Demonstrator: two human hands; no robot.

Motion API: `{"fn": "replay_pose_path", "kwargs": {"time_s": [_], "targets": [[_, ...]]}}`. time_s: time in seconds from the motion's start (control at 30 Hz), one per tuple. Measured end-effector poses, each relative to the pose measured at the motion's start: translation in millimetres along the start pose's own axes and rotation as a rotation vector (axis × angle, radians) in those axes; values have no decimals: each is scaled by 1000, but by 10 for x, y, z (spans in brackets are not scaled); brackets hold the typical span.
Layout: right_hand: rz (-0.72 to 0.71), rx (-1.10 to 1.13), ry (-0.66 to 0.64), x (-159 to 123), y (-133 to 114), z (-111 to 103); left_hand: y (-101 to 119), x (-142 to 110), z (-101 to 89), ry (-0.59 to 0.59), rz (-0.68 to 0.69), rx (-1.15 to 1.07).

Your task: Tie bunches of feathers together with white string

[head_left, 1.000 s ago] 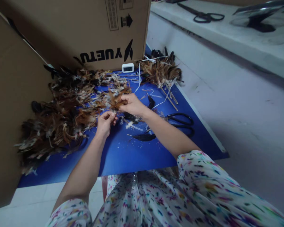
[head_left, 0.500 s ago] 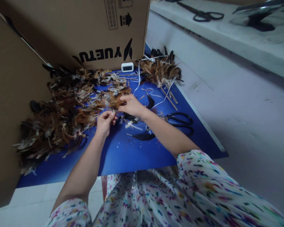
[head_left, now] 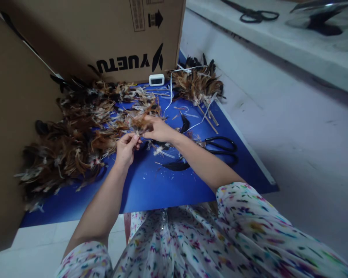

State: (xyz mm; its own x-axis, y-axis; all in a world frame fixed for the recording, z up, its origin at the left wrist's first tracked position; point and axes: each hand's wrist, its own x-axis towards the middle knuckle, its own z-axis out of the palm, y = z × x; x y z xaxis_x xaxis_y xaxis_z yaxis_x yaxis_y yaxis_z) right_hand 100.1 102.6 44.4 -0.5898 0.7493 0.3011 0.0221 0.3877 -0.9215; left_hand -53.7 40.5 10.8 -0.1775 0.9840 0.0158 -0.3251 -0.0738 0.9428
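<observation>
My right hand (head_left: 159,129) is closed around a small bunch of brown feathers (head_left: 141,119) over the blue table (head_left: 150,189). Just below and left of it, my left hand (head_left: 127,146) pinches the quill ends of that same bunch with curled fingers. A large heap of brown, black and white feathers (head_left: 69,143) spreads across the table's left half, touching the bunch. One long black feather (head_left: 175,166) lies loose under my right forearm.
Black scissors (head_left: 222,148) lie on the table right of my forearm. A tied feather bundle with sticks (head_left: 197,83) and a small white clock (head_left: 156,79) sit at the back. Cardboard boxes (head_left: 104,34) wall the back and left. A grey ledge at the far right holds another pair of scissors (head_left: 256,16).
Both hands have shifted slightly left and up with the feather bunch; my right hand has lowered onto it. The view has tilted a little.
</observation>
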Motion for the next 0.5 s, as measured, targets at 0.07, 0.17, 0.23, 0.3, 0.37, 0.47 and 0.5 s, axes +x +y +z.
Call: {"fn": "replay_pose_path", "kwargs": {"time_s": [0.07,0.17,0.23,0.3,0.37,0.47,0.5], "targets": [[21,-159,-37,-1,43,-2,27,11,-20,13,29,-51],[70,-387,-14,4,124,-36,88,40,-66,51,94,-152],[118,-476,12,6,174,-75,137,61,-99,84,126,-204],[151,-565,5,2,212,-112,185,76,-123,118,151,-243],[162,-687,-27,-9,229,-133,224,80,-133,145,166,-268],[153,-839,-64,-18,214,-118,256,71,-126,168,164,-274],[145,-856,-76,-13,205,-100,259,68,-120,172,157,-270]]}}
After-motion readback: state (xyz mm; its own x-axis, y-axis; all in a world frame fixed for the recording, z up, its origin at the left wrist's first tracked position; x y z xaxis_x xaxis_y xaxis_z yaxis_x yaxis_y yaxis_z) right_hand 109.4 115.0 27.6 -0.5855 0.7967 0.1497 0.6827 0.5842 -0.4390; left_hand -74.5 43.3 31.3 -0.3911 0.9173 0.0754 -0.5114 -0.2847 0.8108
